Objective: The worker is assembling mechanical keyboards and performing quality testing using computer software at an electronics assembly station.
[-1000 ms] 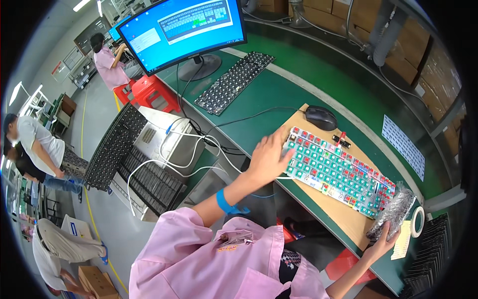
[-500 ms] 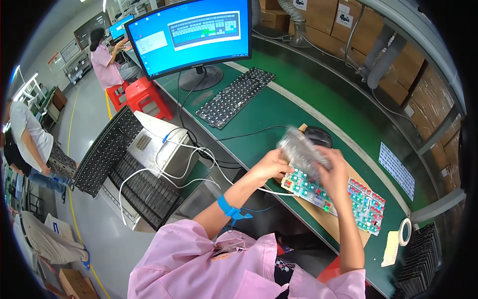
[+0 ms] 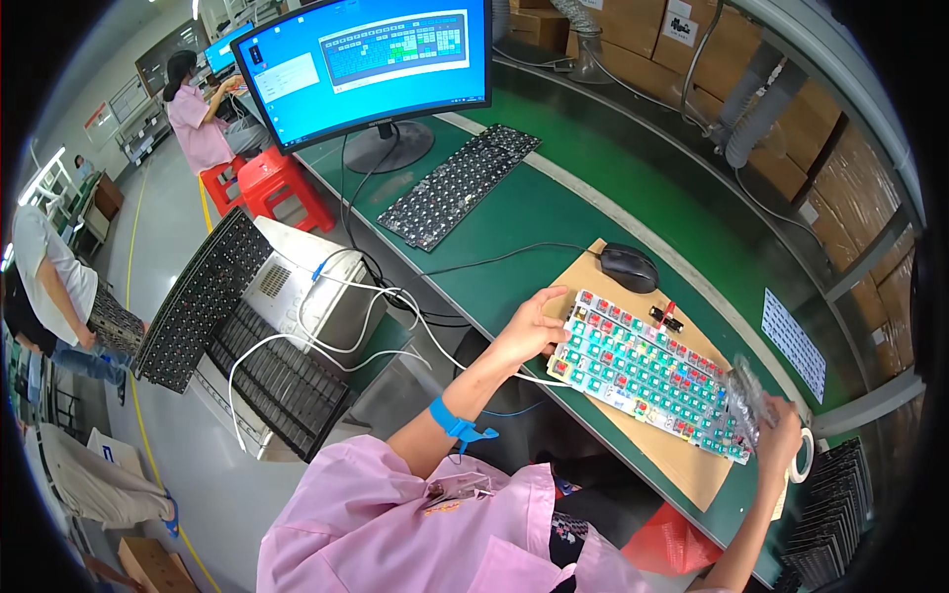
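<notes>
A keyboard without keycaps (image 3: 647, 376), its rows of green and red switches exposed, lies at a slant on brown cardboard. My left hand (image 3: 534, 329) grips the keyboard's left end, fingers closed at its edge. At the opposite end, my right hand (image 3: 779, 430) is closed on a crumpled-looking clear plastic piece (image 3: 748, 400), blurred by motion, over the last switch columns. Whether that piece is a bag or a moulded cover, I cannot tell. Around my left wrist is a blue strap (image 3: 457, 423). A white cable (image 3: 539, 380) runs to the keyboard's left end.
Behind the keyboard are a black mouse (image 3: 630, 268) and a small black part with red (image 3: 666, 318). Farther off are a monitor (image 3: 366, 64) and a black key-switch board (image 3: 460, 186). A tape roll (image 3: 802, 457) and stacked black boards (image 3: 830, 514) stand at right.
My right hand has carried the clear plastic piece from the keyboard's left part to its right end. The switches beneath now show. My left hand stays at the left end.
</notes>
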Demonstrator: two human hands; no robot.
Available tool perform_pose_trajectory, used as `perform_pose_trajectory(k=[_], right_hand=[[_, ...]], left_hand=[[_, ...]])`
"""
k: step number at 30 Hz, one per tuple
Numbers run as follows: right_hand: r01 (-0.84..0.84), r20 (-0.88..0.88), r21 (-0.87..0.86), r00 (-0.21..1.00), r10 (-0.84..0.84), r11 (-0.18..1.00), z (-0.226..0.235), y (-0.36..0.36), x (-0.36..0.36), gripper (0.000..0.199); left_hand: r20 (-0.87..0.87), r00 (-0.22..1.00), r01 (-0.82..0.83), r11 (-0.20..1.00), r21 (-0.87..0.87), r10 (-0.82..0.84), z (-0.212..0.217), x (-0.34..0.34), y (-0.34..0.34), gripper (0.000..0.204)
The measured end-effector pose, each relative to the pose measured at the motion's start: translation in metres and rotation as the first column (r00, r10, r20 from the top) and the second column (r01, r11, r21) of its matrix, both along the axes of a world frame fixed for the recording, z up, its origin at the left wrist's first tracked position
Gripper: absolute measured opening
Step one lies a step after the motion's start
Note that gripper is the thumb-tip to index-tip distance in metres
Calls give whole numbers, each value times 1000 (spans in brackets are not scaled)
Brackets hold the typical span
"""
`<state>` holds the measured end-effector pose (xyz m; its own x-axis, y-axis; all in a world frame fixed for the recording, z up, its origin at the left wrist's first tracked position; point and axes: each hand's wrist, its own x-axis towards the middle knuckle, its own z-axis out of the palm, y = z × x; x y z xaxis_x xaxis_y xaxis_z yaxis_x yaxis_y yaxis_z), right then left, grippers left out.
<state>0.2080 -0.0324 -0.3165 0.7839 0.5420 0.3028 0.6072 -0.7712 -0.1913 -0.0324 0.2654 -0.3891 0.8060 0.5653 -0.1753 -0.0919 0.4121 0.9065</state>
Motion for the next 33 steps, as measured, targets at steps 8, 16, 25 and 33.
perform_pose_trajectory(k=[8,16,25,33], right_hand=[[-579,-43,261,792,609,772,-18,178,-65,35],[-568,-199,286,752,628,771,-25,180,-51,34],[-560,-223,382,717,661,736,-23,131,-60,40],[-36,-73,146,996,47,989,-37,-40,35,34]], left_hand=[[51,995,77,992,96,-82,-18,0,6,67],[52,998,-21,999,44,19,-2,-2,-3,67],[12,1000,-16,999,46,16,-14,0,1,67],[1,1000,-31,999,34,30,-4,2,1,66]])
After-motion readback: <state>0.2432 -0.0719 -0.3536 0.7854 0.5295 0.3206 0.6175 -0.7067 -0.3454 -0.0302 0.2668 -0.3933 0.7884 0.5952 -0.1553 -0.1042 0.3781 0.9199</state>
